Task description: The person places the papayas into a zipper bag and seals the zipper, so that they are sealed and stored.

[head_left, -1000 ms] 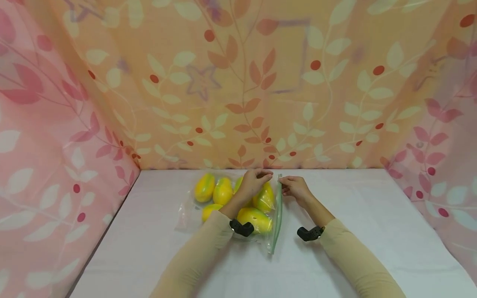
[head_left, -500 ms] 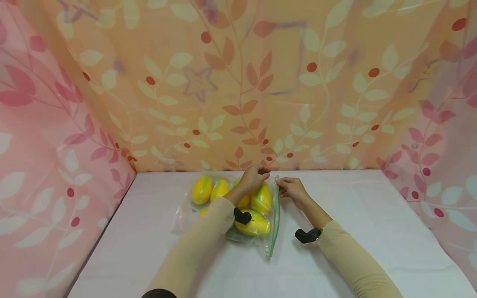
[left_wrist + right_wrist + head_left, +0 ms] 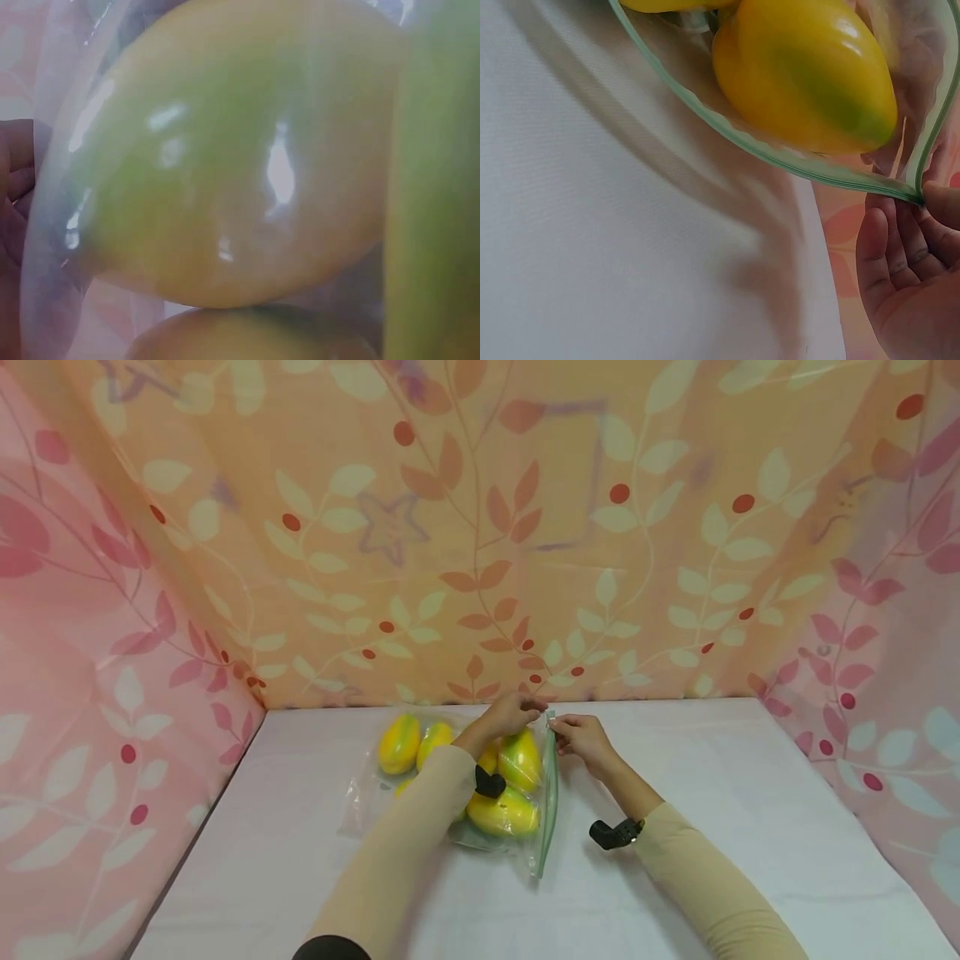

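A clear zip bag (image 3: 360, 806) with a green zip strip (image 3: 548, 810) lies on the table in the head view. Inside are several yellow fruits (image 3: 519, 760) with green streaks, shaped like mangoes. My right hand (image 3: 588, 743) pinches the far corner of the zip strip between thumb and fingers. From that corner, the strip's two sides spread apart in the right wrist view, leaving the mouth parted. My left hand (image 3: 510, 714) reaches over the bag, its bent fingers gripping the far edge near the mouth. A fruit (image 3: 240, 150) behind plastic fills most of the left wrist view.
A white cloth (image 3: 675, 877) covers the table. Floral curtains (image 3: 480, 527) rise behind it and on both sides. Black camera mounts (image 3: 615, 835) sit on the wrists, and the left forearm (image 3: 405, 843) crosses part of the bag.
Both hands stay by the bag's far corner, with small shifts. The left forearm has come lower across the bag, covering more of the fruits. The whole scene drifts slightly left with the head.
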{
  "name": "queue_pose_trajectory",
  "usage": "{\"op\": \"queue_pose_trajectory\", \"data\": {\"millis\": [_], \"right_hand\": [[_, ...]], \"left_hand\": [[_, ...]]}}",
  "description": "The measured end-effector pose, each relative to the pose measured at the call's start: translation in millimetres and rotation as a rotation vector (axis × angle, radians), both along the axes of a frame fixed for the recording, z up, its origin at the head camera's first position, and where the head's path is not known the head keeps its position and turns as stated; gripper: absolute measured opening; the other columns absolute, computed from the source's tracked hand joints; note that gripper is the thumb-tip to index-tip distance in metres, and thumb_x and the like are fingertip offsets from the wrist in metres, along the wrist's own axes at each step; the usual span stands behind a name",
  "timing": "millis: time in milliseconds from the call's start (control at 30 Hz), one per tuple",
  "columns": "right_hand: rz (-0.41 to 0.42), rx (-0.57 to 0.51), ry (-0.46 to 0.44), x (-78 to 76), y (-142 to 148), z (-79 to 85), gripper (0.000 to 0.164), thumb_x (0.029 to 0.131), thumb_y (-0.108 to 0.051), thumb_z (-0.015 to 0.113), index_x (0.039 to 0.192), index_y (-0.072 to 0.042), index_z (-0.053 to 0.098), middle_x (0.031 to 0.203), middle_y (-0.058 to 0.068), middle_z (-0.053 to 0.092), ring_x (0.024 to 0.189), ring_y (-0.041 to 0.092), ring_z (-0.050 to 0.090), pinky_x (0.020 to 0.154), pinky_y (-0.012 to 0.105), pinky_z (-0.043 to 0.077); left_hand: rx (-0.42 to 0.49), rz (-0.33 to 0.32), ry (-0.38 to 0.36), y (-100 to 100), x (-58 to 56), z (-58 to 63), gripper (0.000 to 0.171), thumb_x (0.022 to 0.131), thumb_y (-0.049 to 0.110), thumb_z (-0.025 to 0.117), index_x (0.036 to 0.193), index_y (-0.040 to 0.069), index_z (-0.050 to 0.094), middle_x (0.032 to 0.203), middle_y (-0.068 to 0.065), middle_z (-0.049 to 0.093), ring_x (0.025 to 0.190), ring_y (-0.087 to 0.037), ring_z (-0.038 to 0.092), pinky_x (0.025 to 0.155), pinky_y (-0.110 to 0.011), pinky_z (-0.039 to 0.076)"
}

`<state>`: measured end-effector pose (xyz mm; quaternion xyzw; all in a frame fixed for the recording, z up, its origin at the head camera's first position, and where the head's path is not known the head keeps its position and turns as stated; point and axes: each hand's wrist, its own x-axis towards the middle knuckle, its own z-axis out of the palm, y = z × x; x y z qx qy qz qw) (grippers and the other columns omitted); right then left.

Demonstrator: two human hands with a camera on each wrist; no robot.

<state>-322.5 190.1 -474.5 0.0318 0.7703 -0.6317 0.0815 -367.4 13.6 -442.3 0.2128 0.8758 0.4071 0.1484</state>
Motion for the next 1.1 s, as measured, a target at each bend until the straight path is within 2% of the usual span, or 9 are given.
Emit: {"op": "queue_pose_trajectory", "data": {"millis": [133, 333, 567, 733, 967, 1100], "right_hand": [[0.002, 0.007, 0.003, 0.5, 1, 1.4, 0.033, 0.098, -0.019, 0.057, 0.114, 0.009, 0.063, 0.07, -0.003, 0.06, 0.06, 0.011, 0.055, 0.059, 0.021, 0.055], [-0.007, 0.019, -0.007, 1.4, 0, 3.0, 0.033, 0.097, -0.02, 0.059, 0.113, 0.009, 0.064, 0.069, -0.002, 0.061, 0.059, 0.012, 0.056, 0.06, 0.022, 0.055], [-0.013, 0.041, -0.005, 2.3, -2, 5.8, 0.034, 0.096, -0.022, 0.061, 0.111, 0.008, 0.066, 0.07, -0.001, 0.063, 0.061, 0.013, 0.058, 0.061, 0.022, 0.056], [-0.018, 0.047, -0.01, 2.5, -4, 9.1, 0.035, 0.095, -0.023, 0.062, 0.109, 0.008, 0.066, 0.07, 0.0, 0.063, 0.061, 0.014, 0.059, 0.062, 0.023, 0.056], [0.0, 0.087, -0.001, 1.6, -6, 8.9, 0.033, 0.095, -0.022, 0.062, 0.104, 0.009, 0.068, 0.067, 0.0, 0.062, 0.059, 0.013, 0.059, 0.061, 0.023, 0.057], [0.014, 0.085, 0.006, 0.3, -3, 8.7, 0.032, 0.093, -0.021, 0.062, 0.102, 0.009, 0.068, 0.067, -0.001, 0.064, 0.058, 0.013, 0.06, 0.061, 0.024, 0.057]], "left_hand": [[-0.019, -0.018, 0.015, 2, 0.7, -0.1, 0.027, 0.101, 0.017, 0.052, 0.123, 0.01, 0.066, 0.125, -0.008, 0.067, 0.112, -0.023, 0.062, 0.1, -0.035, 0.05], [-0.02, 0.027, -0.002, 1, 2.2, 1.9, 0.026, 0.099, 0.024, 0.056, 0.118, 0.011, 0.069, 0.115, -0.007, 0.069, 0.1, -0.02, 0.062, 0.093, -0.032, 0.052], [-0.033, 0.045, 0.029, 1, 1.9, 0.1, 0.024, 0.097, 0.025, 0.06, 0.107, 0.008, 0.073, 0.105, -0.007, 0.071, 0.088, -0.016, 0.06, 0.082, -0.027, 0.052], [-0.06, 0.086, 0.026, 2, 2.2, 1.4, 0.022, 0.096, 0.025, 0.061, 0.103, 0.008, 0.074, 0.1, -0.005, 0.07, 0.084, -0.015, 0.058, 0.077, -0.024, 0.05], [-0.143, 0.178, 0.037, 7, 7.2, 5.4, 0.021, 0.096, 0.026, 0.062, 0.097, 0.01, 0.074, 0.092, -0.001, 0.069, 0.077, -0.015, 0.057, 0.068, -0.021, 0.047], [-0.169, 0.179, 0.079, 11, 9.8, 7.2, 0.02, 0.095, 0.025, 0.062, 0.095, 0.009, 0.075, 0.09, -0.002, 0.071, 0.075, -0.014, 0.056, 0.065, -0.02, 0.046]]}}
